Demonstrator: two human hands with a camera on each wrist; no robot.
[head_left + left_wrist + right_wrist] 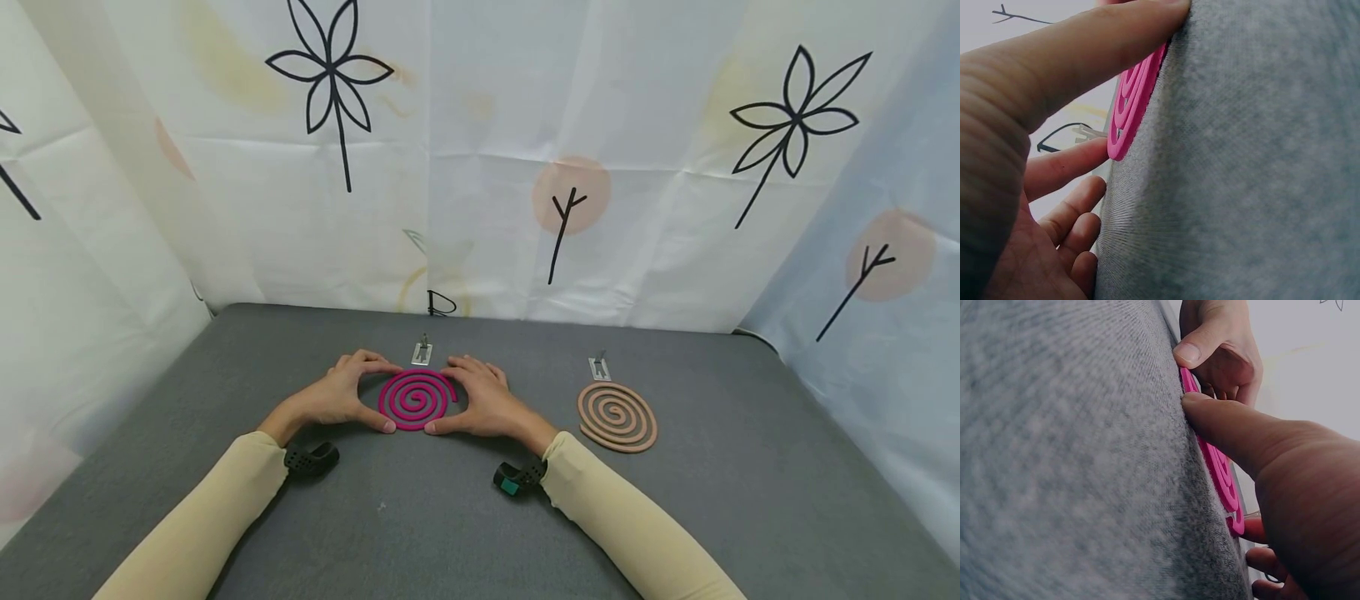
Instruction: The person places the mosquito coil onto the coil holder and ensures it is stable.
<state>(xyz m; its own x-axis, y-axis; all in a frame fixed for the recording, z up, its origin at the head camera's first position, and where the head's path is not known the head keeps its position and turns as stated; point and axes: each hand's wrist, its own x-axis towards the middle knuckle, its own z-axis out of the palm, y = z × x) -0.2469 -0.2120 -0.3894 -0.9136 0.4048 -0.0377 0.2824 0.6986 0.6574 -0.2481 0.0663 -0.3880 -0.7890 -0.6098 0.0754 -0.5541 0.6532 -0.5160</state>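
A pink mosquito coil [415, 400] lies flat on the grey table between the two hands. My left hand [339, 393] holds its left side, the thumb at the near rim and the index finger at the far rim. From the other side my right hand [486, 402] grips it the same way, thumb in front and fingers behind. In the left wrist view the coil [1130, 115] shows edge-on past the thumb, with the index fingertip against its end. The right wrist view shows both thumbs along the near edge of the coil [1216, 469].
Just behind the pink coil stands a small metal coil stand [422, 353]. Off to the right lies a tan mosquito coil [617, 417], with another metal stand [599, 368] behind it. A white patterned curtain [480, 233] hangs along the far edge of the grey table [420, 525].
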